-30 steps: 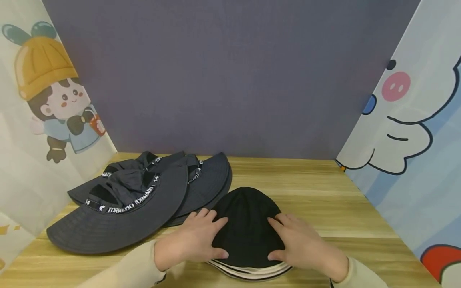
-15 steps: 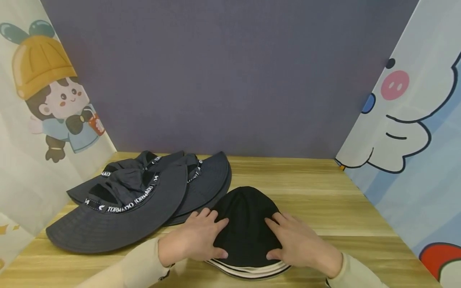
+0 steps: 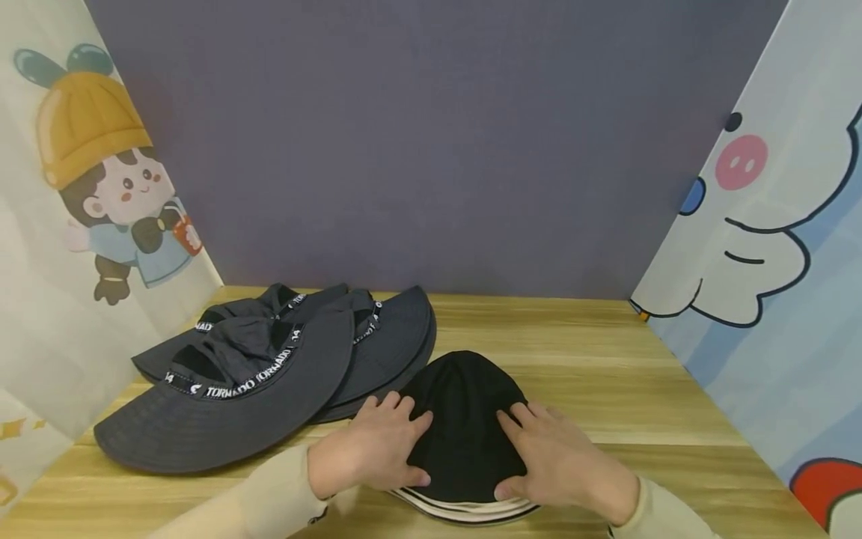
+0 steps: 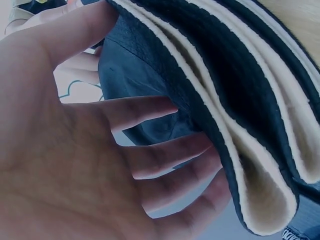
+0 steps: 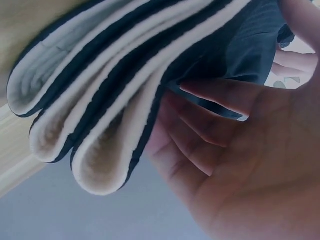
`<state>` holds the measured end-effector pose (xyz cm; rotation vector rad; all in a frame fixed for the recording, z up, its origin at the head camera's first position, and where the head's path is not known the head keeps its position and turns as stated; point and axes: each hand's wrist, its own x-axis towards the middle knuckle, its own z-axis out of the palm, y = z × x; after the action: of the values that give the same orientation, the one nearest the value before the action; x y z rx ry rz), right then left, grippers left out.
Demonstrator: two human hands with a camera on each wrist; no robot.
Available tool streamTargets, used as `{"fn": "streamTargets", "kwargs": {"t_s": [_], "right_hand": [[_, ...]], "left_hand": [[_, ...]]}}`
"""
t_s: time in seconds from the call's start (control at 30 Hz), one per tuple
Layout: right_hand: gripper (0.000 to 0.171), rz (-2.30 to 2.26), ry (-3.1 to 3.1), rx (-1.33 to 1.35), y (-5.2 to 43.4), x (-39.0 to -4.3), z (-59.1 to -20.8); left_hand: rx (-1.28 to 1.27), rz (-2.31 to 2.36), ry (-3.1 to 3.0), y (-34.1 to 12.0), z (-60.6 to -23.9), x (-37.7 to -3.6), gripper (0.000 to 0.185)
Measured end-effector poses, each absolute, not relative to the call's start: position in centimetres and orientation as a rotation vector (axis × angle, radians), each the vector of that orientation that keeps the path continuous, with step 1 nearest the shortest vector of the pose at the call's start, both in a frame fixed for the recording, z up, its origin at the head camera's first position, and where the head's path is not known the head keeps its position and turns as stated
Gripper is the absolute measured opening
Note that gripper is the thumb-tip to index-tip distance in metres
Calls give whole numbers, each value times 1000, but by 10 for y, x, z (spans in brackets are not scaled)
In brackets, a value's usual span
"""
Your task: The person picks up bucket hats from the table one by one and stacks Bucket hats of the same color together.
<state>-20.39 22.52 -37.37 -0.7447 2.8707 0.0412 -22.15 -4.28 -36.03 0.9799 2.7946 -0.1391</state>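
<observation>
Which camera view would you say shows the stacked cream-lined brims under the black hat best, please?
The right wrist view: three cream-lined brims fan out edge-on beside the right hand. The left wrist view shows the black hat with fewer layers beside the left hand; the head view shows only thin stripes at the wooden table.

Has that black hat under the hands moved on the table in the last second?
No. The black hat lies in the same spot beside the grey hats and the table's wood grain lines; only the camera shifted slightly.

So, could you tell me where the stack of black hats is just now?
In the head view, the stack of black hats sits on the wooden table, near centre, between both hands, just right of the grey brimmed hats.
</observation>
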Motion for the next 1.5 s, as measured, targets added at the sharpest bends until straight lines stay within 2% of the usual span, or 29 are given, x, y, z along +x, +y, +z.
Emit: {"fn": "streamTargets", "kwargs": {"t_s": [0.7, 0.93, 1.2, 1.5], "right_hand": [[99, -67, 2861, -598, 235, -208, -369], [93, -37, 2923, -685, 226, -204, -360], [112, -187, 2999, -698, 214, -199, -360], [105, -154, 2867, -574, 214, -210, -367]], "left_hand": [[975, -212, 2817, -21, -365, -225, 82], [973, -273, 2829, -9, -367, -229, 82], [936, -299, 2822, 2, -368, -232, 83], [936, -260, 2833, 4, -367, -233, 83]]}}
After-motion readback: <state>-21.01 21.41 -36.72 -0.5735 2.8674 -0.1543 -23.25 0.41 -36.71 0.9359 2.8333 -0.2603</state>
